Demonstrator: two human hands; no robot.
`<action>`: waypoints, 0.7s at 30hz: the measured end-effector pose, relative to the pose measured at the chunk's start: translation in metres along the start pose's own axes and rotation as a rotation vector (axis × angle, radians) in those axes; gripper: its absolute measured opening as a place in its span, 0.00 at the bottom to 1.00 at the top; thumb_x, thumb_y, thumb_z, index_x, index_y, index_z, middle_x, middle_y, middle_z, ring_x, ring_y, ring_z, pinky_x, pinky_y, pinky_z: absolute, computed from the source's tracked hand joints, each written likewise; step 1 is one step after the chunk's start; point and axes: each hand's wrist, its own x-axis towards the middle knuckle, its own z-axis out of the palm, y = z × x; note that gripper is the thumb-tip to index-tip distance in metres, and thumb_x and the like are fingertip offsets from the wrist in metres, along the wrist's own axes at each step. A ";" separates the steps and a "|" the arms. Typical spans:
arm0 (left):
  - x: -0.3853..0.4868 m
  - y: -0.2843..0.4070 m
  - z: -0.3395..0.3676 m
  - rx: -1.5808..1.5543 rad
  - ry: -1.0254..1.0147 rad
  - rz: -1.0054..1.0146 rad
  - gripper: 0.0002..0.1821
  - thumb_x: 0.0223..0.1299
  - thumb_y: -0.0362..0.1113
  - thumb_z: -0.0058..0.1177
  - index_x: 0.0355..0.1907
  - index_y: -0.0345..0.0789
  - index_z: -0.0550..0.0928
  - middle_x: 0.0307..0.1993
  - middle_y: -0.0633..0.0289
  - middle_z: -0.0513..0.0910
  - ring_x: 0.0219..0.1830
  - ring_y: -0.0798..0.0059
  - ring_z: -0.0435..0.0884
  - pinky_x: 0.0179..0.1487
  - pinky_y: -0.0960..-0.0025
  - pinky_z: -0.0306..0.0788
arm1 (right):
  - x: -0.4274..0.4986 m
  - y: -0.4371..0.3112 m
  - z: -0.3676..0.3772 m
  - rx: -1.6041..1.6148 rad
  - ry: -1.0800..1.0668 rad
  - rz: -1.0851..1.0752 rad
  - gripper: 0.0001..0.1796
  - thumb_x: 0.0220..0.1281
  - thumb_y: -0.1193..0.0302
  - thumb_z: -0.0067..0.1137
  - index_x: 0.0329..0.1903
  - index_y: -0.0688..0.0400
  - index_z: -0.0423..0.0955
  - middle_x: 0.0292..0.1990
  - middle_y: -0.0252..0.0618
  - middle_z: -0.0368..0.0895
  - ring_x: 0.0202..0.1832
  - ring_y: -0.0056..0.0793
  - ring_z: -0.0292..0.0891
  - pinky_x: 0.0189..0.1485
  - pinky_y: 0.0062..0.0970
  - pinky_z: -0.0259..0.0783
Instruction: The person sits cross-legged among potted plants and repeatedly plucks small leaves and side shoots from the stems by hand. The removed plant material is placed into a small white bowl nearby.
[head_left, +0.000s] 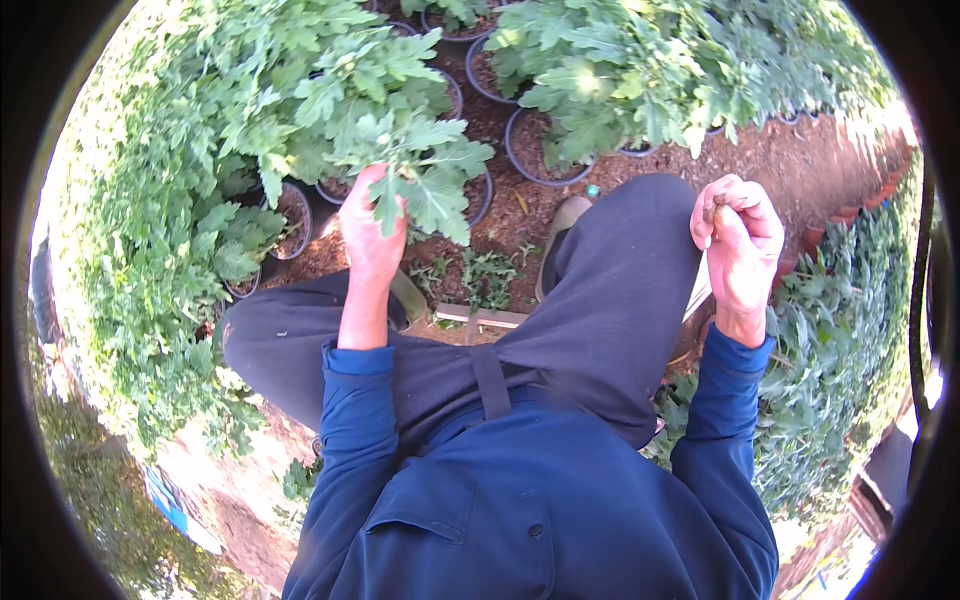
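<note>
Among the lobed leaves of a potted chrysanthemum plant (431, 161), my left hand (373, 236) is raised with its fingers partly behind the foliage. Leaves cover its fingertips, so whether it grips a stem is hidden. Beneath that foliage shows the rim of a dark plastic pot (486, 199). My right hand (741, 244) is held up beside my right knee, fingers curled in and thumb pressed against them. Brown marks like soil are on its fingertips, and no held object can be made out. Cut green leaves (487, 277) lie on the ground between my feet.
More potted plants (637, 67) crowd the front and left. A round pot (541, 154) stands on the brown soil ahead. At the right are a leafy row (840, 322) and terracotta-coloured pots (814, 238). A wooden strip (484, 316) lies below me, near my shoe (561, 236).
</note>
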 end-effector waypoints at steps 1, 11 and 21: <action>0.000 0.002 0.003 -0.031 0.013 -0.052 0.14 0.64 0.27 0.56 0.53 0.31 0.79 0.40 0.67 0.83 0.43 0.83 0.77 0.50 0.77 0.71 | 0.004 -0.006 0.017 0.005 -0.062 0.025 0.07 0.65 0.83 0.56 0.44 0.63 0.77 0.36 0.39 0.79 0.31 0.23 0.75 0.33 0.20 0.70; 0.003 0.000 0.000 0.000 0.032 -0.071 0.15 0.64 0.30 0.58 0.53 0.30 0.79 0.41 0.66 0.83 0.41 0.82 0.78 0.49 0.75 0.72 | 0.059 0.078 0.126 -0.846 -0.330 -0.005 0.06 0.58 0.75 0.62 0.38 0.63 0.79 0.29 0.40 0.82 0.29 0.29 0.78 0.35 0.29 0.73; 0.001 -0.003 -0.008 0.077 0.009 -0.084 0.21 0.62 0.42 0.62 0.52 0.30 0.76 0.38 0.65 0.83 0.39 0.82 0.78 0.46 0.75 0.72 | 0.085 0.120 0.157 -1.096 -0.430 -0.130 0.08 0.59 0.68 0.59 0.37 0.58 0.77 0.34 0.47 0.80 0.37 0.52 0.79 0.39 0.46 0.73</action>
